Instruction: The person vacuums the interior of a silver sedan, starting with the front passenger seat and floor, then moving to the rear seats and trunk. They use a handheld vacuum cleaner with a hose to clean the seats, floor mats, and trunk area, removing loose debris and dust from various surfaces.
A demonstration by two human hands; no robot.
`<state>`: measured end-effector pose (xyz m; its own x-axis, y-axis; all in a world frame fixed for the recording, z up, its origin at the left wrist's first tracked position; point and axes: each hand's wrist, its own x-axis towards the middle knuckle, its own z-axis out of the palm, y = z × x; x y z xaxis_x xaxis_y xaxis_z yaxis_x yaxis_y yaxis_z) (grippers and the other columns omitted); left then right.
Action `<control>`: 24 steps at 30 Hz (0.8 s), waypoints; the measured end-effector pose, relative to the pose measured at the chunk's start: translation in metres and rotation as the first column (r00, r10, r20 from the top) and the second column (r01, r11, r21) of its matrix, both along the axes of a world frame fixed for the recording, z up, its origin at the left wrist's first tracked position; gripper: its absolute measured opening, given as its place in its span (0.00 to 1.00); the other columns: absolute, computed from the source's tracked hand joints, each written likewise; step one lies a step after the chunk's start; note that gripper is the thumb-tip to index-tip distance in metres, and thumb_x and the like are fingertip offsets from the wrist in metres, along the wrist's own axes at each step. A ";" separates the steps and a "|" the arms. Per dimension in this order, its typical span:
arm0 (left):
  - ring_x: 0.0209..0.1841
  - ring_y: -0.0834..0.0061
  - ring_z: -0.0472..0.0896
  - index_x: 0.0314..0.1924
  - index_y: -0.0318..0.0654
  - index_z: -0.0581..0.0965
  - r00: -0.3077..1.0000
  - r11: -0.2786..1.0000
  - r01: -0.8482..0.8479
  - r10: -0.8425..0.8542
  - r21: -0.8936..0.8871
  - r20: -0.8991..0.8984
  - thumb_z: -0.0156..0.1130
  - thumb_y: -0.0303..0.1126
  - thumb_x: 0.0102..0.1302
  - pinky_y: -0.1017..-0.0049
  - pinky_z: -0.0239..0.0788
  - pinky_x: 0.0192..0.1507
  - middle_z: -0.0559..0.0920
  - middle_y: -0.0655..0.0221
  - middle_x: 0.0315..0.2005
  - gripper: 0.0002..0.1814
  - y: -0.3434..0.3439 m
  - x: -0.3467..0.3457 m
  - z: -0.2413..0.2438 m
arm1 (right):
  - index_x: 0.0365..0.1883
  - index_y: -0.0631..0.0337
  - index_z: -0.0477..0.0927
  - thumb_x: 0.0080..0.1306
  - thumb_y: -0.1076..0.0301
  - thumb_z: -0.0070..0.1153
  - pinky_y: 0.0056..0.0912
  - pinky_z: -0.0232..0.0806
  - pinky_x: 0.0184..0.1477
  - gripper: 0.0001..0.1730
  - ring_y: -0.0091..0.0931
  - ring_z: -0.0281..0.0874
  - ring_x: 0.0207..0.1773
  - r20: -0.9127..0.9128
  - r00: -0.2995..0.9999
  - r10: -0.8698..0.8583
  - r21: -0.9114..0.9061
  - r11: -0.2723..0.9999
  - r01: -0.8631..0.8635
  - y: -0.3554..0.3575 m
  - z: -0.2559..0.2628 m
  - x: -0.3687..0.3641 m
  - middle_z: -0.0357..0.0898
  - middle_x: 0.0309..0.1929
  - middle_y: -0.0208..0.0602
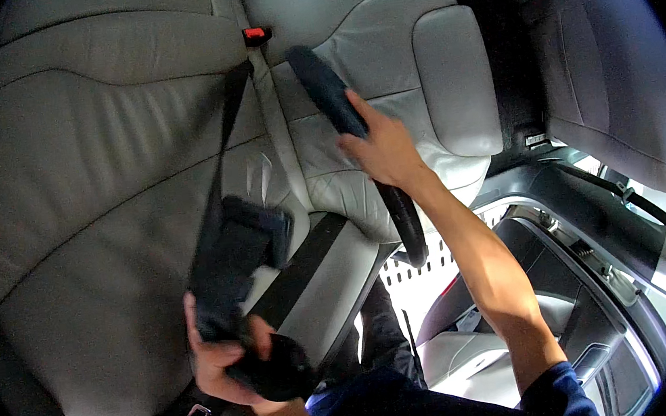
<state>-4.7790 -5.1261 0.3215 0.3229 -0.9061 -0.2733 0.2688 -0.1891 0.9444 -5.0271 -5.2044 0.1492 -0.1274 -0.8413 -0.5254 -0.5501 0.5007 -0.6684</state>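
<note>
My right hand (386,147) grips a long, dark, brush-like tool (326,84) around its middle. The tool's wide end points up over the grey leather rear seat (356,138), and its glossy black end trails below my wrist. In my left hand (222,366) is a black handheld device (219,287), blurred, so its exact kind is unclear. A blocky dark part (262,227) sits at its upper end and a rounded black part (277,369) at its lower end. A black seat belt strap (226,122) runs down from the seat toward the device, partly merging with it.
A red-buttoned seat belt buckle (254,35) sits in the seat gap. An open car door (536,284) stands at lower right, beside the door sill. A front seat (605,76) is at right. Metal hardware (195,415) lies near the lower left seat edge.
</note>
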 end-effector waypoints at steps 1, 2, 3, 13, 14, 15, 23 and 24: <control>0.21 0.79 0.66 0.56 0.26 0.72 0.998 0.999 0.030 -0.032 0.029 0.059 0.49 0.26 0.59 0.81 0.59 0.19 0.76 0.56 0.45 0.23 0.003 -0.010 0.002 | 0.80 0.57 0.58 0.66 0.60 0.58 0.56 0.75 0.48 0.45 0.57 0.85 0.44 -0.074 0.996 0.058 -0.054 0.997 -0.062 -0.015 -0.013 0.007 0.85 0.45 0.63; 0.21 0.78 0.65 0.56 0.25 0.72 0.999 0.998 0.041 -0.042 0.041 0.020 0.49 0.25 0.59 0.81 0.59 0.19 0.75 0.55 0.46 0.23 0.004 -0.010 0.003 | 0.80 0.56 0.59 0.66 0.60 0.58 0.58 0.75 0.47 0.44 0.58 0.85 0.43 -0.143 0.982 0.120 -0.102 0.986 -0.135 -0.029 -0.021 0.015 0.85 0.45 0.63; 0.21 0.78 0.65 0.55 0.24 0.71 0.998 0.997 0.052 -0.051 0.055 -0.022 0.50 0.25 0.59 0.81 0.58 0.19 0.75 0.55 0.47 0.23 0.005 -0.010 0.002 | 0.79 0.58 0.58 0.65 0.59 0.59 0.57 0.75 0.50 0.45 0.57 0.84 0.46 -0.167 0.977 0.135 -0.046 0.988 -0.144 -0.038 -0.025 0.023 0.85 0.45 0.64; 0.16 0.77 0.61 0.47 0.28 0.67 0.703 0.993 0.053 0.035 0.102 -0.710 0.50 0.23 0.62 0.80 0.60 0.20 0.74 0.56 0.47 0.13 -0.036 0.008 0.021 | 0.84 0.51 0.41 0.64 0.62 0.61 0.57 0.76 0.54 0.56 0.57 0.85 0.45 0.076 0.959 0.272 0.537 0.800 -0.269 0.164 0.066 0.043 0.84 0.39 0.69; 0.16 0.76 0.60 0.48 0.29 0.66 0.751 0.995 0.056 0.009 0.077 -0.660 0.50 0.23 0.60 0.80 0.59 0.20 0.73 0.60 0.45 0.15 -0.036 0.008 0.022 | 0.84 0.52 0.44 0.64 0.63 0.60 0.54 0.77 0.53 0.54 0.57 0.85 0.42 0.099 0.985 0.144 0.476 0.862 -0.174 0.187 0.077 0.030 0.84 0.34 0.67; 0.17 0.76 0.61 0.49 0.27 0.66 0.735 0.993 0.064 0.018 0.095 -0.677 0.52 0.23 0.58 0.79 0.59 0.20 0.73 0.60 0.44 0.17 -0.033 0.010 0.022 | 0.83 0.53 0.50 0.64 0.64 0.59 0.52 0.77 0.53 0.50 0.55 0.86 0.42 0.103 0.992 0.074 0.494 0.861 -0.115 0.187 0.100 0.017 0.84 0.35 0.67; 0.18 0.75 0.65 0.50 0.19 0.72 0.802 0.983 0.109 -0.001 0.145 -0.597 0.53 0.22 0.53 0.78 0.58 0.18 0.79 0.54 0.42 0.22 -0.027 0.006 0.008 | 0.83 0.47 0.55 0.63 0.64 0.67 0.32 0.78 0.47 0.52 0.31 0.84 0.32 0.282 0.704 -0.651 0.672 0.658 0.340 0.212 0.082 -0.018 0.87 0.41 0.47; 0.18 0.75 0.67 0.50 0.19 0.73 0.810 0.982 0.113 -0.002 0.153 -0.586 0.53 0.22 0.54 0.78 0.58 0.18 0.81 0.52 0.44 0.22 -0.027 0.005 0.007 | 0.83 0.47 0.55 0.63 0.65 0.67 0.34 0.78 0.47 0.52 0.34 0.85 0.33 0.267 0.669 -0.694 0.667 0.634 0.392 0.212 0.084 -0.018 0.87 0.43 0.48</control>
<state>-4.7741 -5.1527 0.3286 0.0020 -0.8381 -0.5456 0.7393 -0.3661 0.5651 -5.0447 -4.9925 0.2336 -0.0828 -0.2659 -0.9604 0.2509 0.9271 -0.2783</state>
